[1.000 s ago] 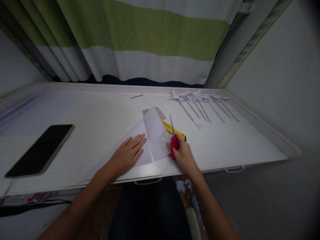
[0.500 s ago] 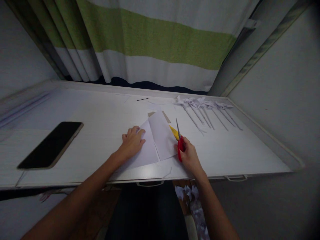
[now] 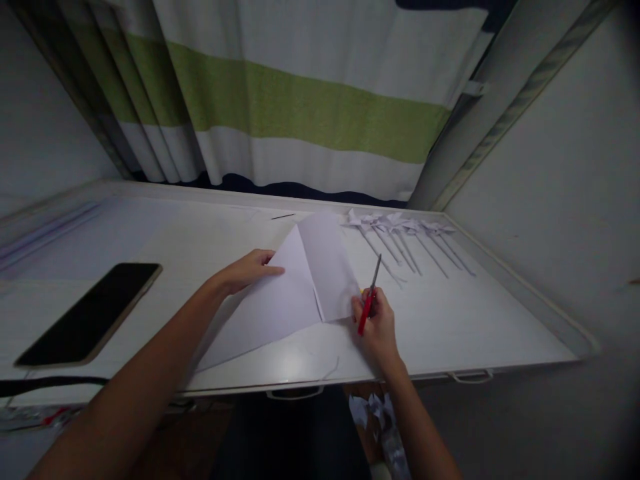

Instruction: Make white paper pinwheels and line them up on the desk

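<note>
A sheet of white paper [image 3: 280,300], creased and partly cut or folded, is tilted up off the white desk at the middle. My left hand [image 3: 250,270] pinches its left edge, thumb on top and fingers underneath. In my right hand [image 3: 381,327] is a pair of scissors [image 3: 368,307] with red handles, blades closed and pointing away from me. The thumb and fingertips of that hand are also at the paper's right edge. A small bit of yellow shows behind the scissors; most of it is hidden.
Several white paper flowers on thin stems [image 3: 395,223] lie at the back right. A black phone [image 3: 93,313] rests at the left. A thin dark stick [image 3: 283,216] lies near the back edge. A curtain [image 3: 310,113] hangs behind the desk [image 3: 450,320].
My left hand has gone from lying on the paper to holding its left edge, and the paper is lifted. The scissors have tilted to the right. The cardboard piece behind is now covered.
</note>
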Motion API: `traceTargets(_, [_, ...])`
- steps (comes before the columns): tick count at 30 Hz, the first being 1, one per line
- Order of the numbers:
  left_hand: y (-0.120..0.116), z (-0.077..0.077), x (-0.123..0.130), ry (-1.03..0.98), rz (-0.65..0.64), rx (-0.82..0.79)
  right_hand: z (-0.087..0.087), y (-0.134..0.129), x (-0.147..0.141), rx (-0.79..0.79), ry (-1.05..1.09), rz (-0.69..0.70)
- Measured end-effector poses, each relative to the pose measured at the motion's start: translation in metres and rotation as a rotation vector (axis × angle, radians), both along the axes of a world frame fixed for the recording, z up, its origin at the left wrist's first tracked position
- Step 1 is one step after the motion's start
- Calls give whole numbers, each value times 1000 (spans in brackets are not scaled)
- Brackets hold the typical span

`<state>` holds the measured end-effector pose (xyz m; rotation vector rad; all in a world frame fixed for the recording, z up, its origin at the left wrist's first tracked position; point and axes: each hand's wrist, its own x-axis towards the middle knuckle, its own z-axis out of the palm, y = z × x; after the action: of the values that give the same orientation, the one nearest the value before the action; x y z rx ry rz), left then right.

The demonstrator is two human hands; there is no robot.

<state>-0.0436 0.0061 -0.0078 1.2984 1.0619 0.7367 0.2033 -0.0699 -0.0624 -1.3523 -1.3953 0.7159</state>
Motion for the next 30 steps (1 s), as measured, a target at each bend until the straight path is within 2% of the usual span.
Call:
traceTargets(2, [5, 2, -3, -27, -8, 61, 7, 3, 6, -38, -57, -49])
traceTargets(6, [12, 5, -9, 64, 37, 206, 33, -4, 21, -107, -262, -128])
traceTargets(8, [14, 4, -12, 51, -4, 218, 48, -14, 23, -24, -303, -227])
traceTargets(10, [16, 0, -15, 5, -57, 213, 62, -23, 20, 90, -223, -278])
traceTargets(11, [17, -3, -16, -2, -66, 225, 68, -25, 15, 112, -155, -240])
traceTargets(13, [20, -9, -19, 34, -52, 267, 78, -26, 1, 55, -42, -30])
traceTargets(16, [22, -15, -24, 117, -5, 284, 81, -14, -21, -168, -26, 363])
traceTargets(18, [21, -14, -28, 122, 11, 260, 75, -1, -29, -309, -101, 518])
traceTargets(21, [18, -9, -33, 103, 8, 264, 66, 16, -27, -399, -202, 631])
traceTargets(24, [15, -5, -38, 88, -9, 284, 65, 25, -14, -469, -207, 747])
traceTargets(27, [14, -3, -40, 78, -22, 295, 73, 29, -4, -563, -91, 842])
traceTargets(30, [12, -1, -41, 68, -49, 267, 80, 31, -2, -735, 140, 944])
